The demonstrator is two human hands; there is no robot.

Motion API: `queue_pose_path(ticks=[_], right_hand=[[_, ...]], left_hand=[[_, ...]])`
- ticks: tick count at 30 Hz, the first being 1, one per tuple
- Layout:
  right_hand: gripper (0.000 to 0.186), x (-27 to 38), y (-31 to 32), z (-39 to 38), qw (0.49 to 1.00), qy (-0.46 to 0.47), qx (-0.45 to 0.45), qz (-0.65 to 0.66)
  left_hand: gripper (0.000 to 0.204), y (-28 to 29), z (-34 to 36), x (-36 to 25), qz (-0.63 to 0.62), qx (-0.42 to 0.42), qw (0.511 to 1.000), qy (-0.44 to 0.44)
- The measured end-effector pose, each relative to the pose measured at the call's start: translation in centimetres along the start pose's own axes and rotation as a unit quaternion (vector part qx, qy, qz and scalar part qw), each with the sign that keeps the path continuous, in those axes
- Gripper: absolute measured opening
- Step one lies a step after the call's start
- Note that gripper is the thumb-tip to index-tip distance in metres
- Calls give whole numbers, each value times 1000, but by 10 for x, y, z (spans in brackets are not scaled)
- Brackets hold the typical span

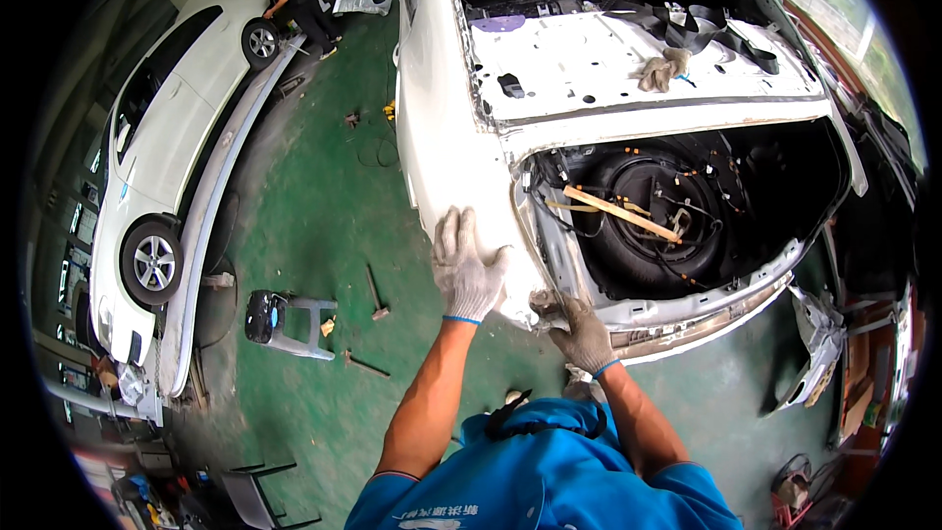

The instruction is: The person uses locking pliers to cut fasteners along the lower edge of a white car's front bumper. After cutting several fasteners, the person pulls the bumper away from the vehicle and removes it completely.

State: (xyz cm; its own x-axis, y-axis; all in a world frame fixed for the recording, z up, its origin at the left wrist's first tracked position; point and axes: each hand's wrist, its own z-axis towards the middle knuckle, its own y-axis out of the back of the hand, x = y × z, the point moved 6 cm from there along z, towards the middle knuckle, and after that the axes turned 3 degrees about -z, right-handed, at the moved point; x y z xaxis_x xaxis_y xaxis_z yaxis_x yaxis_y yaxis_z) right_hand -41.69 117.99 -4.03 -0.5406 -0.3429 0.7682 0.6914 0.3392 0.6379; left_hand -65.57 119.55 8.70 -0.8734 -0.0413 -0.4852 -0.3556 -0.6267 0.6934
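The stripped rear end of a white car body (453, 162) stands before me, its trunk opening exposed. My left hand (469, 270), in a grey knit glove with a blue cuff, rests on the outer side of the left rear fender, fingers stretched out. My right hand (586, 336), gloved alike, is at the lower rear corner below the trunk opening, its fingers curled at the panel edge (546, 304). Bare, scuffed metal shows at that corner. In the trunk well lies a spare tire (628, 250) with loose wiring, and a wooden stick (623, 213) across it.
On the green floor to the left lie two hammers (377, 294) (368, 365) and a grey-and-black step stool (299, 322). Another white car (186, 118) stands beside a long rail, with a person (297, 5) near its far wheel. Crumpled gloves (664, 70) and black belts (702, 31) lie on the rear deck.
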Motion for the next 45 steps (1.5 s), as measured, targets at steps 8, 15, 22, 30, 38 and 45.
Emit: queue_pose_path(ticks=[8,15,22,30,38,45], right_hand=[[76,-1,-3,2,1000,2,12,4],[78,0,-2,1,1000,-5,27,14],[79,-13,-8,2,999,3,28,36],[79,-1,3,-4,1000,-11,19,16],[79,6,8,-4,999,-26,33,20],[78,9,13,-5,998,-32,39,27]], left_hand=[[86,1,-1,1,24,-3,1000,-5],[87,2,-1,3,20,0,1000,-6],[84,5,0,-6,20,6,1000,-10],[87,0,0,-1,-1,22,999,23],[88,4,0,-2,2,29,999,32],[87,1,0,0,11,28,999,20]])
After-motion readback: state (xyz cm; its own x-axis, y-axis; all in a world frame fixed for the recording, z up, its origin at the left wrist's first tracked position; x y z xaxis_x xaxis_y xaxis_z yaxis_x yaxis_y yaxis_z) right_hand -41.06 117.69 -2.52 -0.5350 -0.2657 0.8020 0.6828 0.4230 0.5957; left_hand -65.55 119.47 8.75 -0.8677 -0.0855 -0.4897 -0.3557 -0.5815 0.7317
